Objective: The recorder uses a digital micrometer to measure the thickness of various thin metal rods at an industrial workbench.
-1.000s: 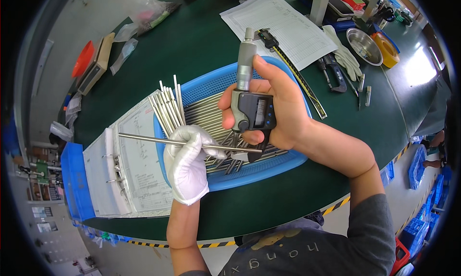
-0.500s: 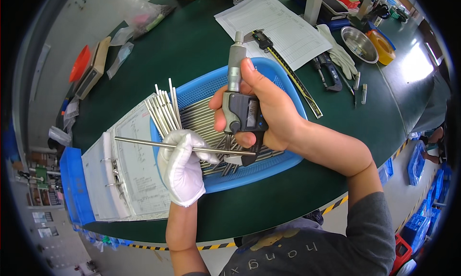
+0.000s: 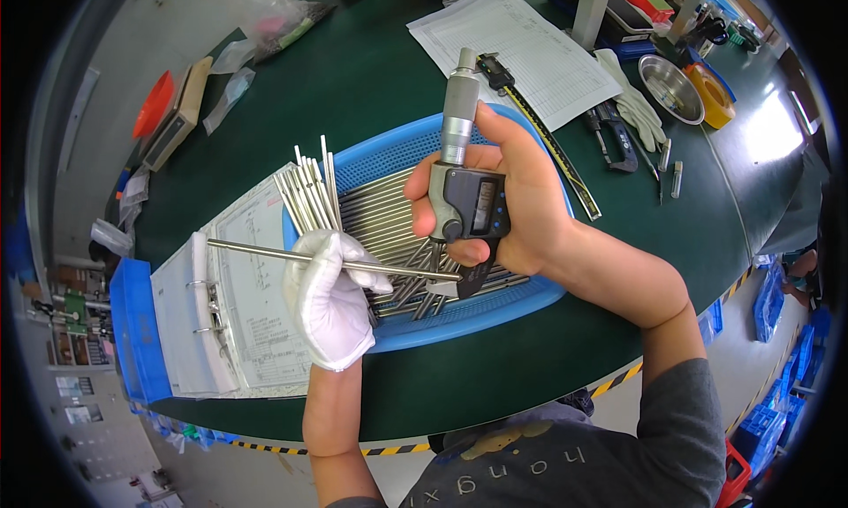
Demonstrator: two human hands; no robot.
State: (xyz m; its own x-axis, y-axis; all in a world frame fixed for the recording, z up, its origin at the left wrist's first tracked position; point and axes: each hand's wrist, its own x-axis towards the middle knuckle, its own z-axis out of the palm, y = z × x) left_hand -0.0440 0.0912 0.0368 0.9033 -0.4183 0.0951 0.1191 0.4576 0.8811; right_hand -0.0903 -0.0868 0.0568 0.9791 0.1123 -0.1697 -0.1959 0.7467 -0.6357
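My right hand (image 3: 534, 185), bare, grips a digital micrometer (image 3: 460, 124) upright, its fingers wrapped round the frame and the thumb along the sleeve. My left hand (image 3: 329, 309) wears a white glove and pinches a thin metal rod (image 3: 252, 249) that slants slightly down to the right. The rod's right end lies at the micrometer's lower jaws; whether it touches the measuring faces I cannot tell. Below both hands is a blue plastic basket (image 3: 424, 333) holding many metal rods (image 3: 375, 209). A bunch of rods (image 3: 311, 194) leans on its left rim, behind the glove.
Left of the basket lies an open ring binder (image 3: 256, 322) beside a blue bin (image 3: 140, 331). Beyond the basket are paper sheets (image 3: 521, 53), a digital caliper (image 3: 552, 146), a white glove (image 3: 632, 106), a second micrometer (image 3: 614, 137) and a metal bowl (image 3: 671, 88).
The view has shifted slightly. My right hand has moved the micrometer a little to the right relative to the rod, so less of the rod's end overlaps its jaws. Both hands keep their grip.
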